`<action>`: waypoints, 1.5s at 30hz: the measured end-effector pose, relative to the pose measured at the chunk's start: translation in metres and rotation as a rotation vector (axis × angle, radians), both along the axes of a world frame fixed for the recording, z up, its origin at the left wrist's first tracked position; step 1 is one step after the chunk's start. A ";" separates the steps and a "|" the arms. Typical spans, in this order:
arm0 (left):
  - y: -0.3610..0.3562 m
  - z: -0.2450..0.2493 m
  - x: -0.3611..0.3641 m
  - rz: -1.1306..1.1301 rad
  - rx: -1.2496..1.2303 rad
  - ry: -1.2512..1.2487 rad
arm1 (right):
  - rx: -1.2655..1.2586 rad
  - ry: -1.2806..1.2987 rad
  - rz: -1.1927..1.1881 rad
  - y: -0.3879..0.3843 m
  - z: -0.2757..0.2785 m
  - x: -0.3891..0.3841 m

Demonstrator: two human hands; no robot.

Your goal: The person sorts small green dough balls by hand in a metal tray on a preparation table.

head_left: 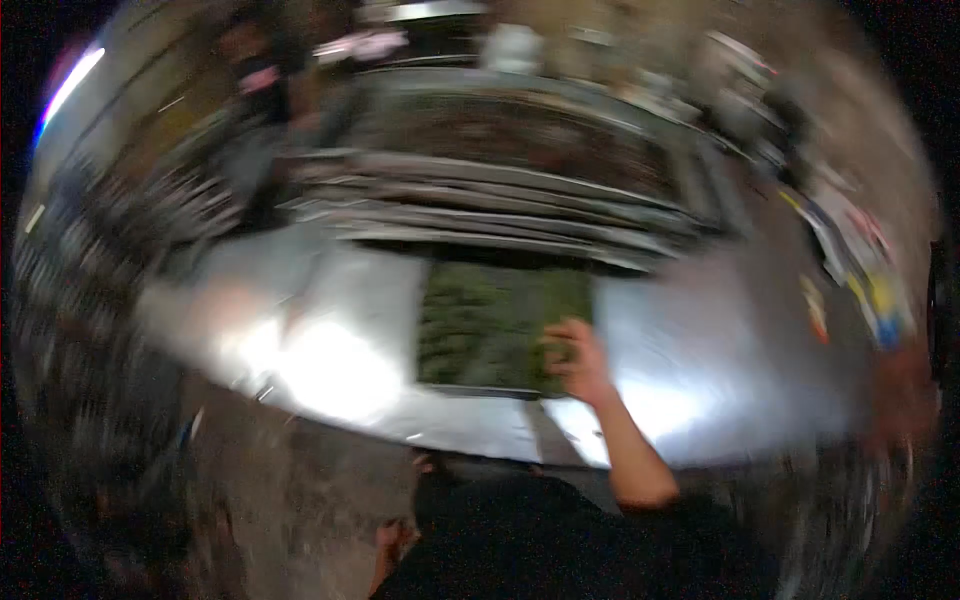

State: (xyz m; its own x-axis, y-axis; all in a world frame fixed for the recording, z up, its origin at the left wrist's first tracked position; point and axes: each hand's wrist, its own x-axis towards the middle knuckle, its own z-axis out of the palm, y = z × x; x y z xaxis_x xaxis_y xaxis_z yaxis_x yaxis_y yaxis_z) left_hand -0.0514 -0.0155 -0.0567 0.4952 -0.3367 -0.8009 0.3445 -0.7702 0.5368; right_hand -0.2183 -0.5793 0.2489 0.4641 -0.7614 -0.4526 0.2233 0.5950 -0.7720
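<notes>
My right hand (578, 360) reaches over the right part of a dark green, rough-textured square area (470, 325) in the middle of a shiny metal worktop (690, 340). Its fingers are curved and apart, with green showing between them. Blur hides whether the fingertips touch the green surface, and I make out nothing held. Low in the view, below the worktop's front edge, is what looks like my left hand (391, 535). It is small and blurred, beside my dark clothing, and its fingers cannot be made out.
Behind the worktop run several long metal bars (500, 205), with a dark framed panel (520, 130) beyond. Blurred yellow, blue and red items (880, 300) lie at the right. At the back left, a dark figure, possibly a person (262, 95), is smeared.
</notes>
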 end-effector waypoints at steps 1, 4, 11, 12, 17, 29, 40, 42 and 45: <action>0.004 -0.013 0.010 -0.119 -0.028 0.063 | 0.156 0.067 -0.001 -0.001 0.004 -0.002; -0.026 -0.034 0.039 -0.189 -0.055 0.134 | -0.017 0.081 -0.138 0.007 -0.003 0.003; -0.019 -0.063 0.053 0.191 -0.641 1.073 | -0.219 0.044 -0.058 0.011 0.017 0.011; -0.003 -0.059 0.033 0.233 -0.648 1.071 | -0.175 0.063 -0.052 0.014 0.026 0.010; 0.016 -0.058 0.030 0.333 -0.501 0.761 | 0.292 -0.069 -0.220 -0.003 -0.013 0.007; -0.055 0.054 0.007 0.280 0.073 0.084 | -0.060 0.063 0.072 0.007 -0.003 0.036; -0.050 0.057 0.019 0.122 0.119 -0.057 | -0.622 0.490 0.319 -0.001 -0.030 0.141; -0.043 0.045 0.022 0.084 0.071 -0.098 | -0.990 0.529 0.317 -0.003 -0.036 0.162; -0.036 0.035 0.022 0.036 0.040 -0.120 | -1.338 0.571 0.325 0.004 -0.037 0.174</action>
